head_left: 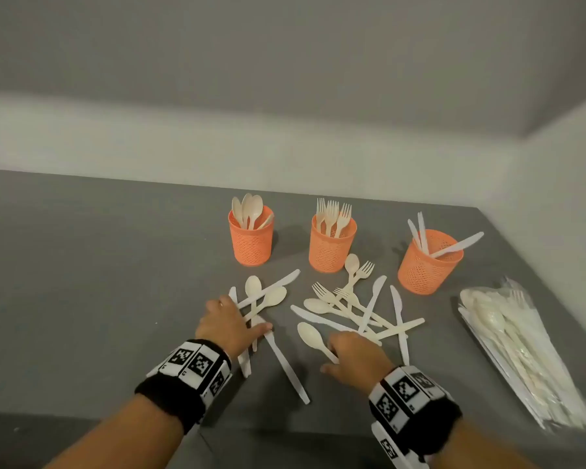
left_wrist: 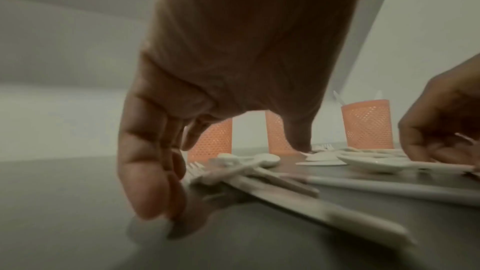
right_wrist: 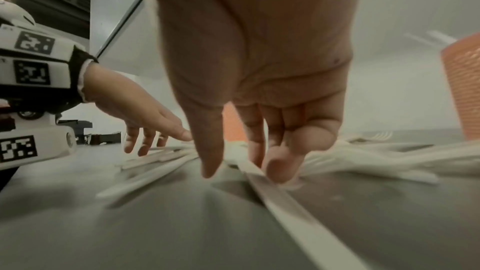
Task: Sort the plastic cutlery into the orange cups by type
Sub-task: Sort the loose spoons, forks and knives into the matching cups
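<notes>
Three orange mesh cups stand in a row: the left cup (head_left: 251,242) holds spoons, the middle cup (head_left: 332,248) forks, the right cup (head_left: 427,265) knives. Loose white cutlery lies in front of them, a small left pile (head_left: 268,296) and a bigger tangled pile (head_left: 359,306). My left hand (head_left: 232,321) is spread over the near end of the left pile, its fingers (left_wrist: 148,182) straight and touching the table. My right hand (head_left: 352,353) hangs over the handle of a lone spoon (head_left: 312,335), with thumb (right_wrist: 210,163) and fingers (right_wrist: 283,167) down on either side of it.
A clear bag of more cutlery (head_left: 515,350) lies at the right, near the table's right edge. A long knife (head_left: 285,363) lies between my hands. The grey table (head_left: 99,282) stretches bare to the left, a pale wall behind it.
</notes>
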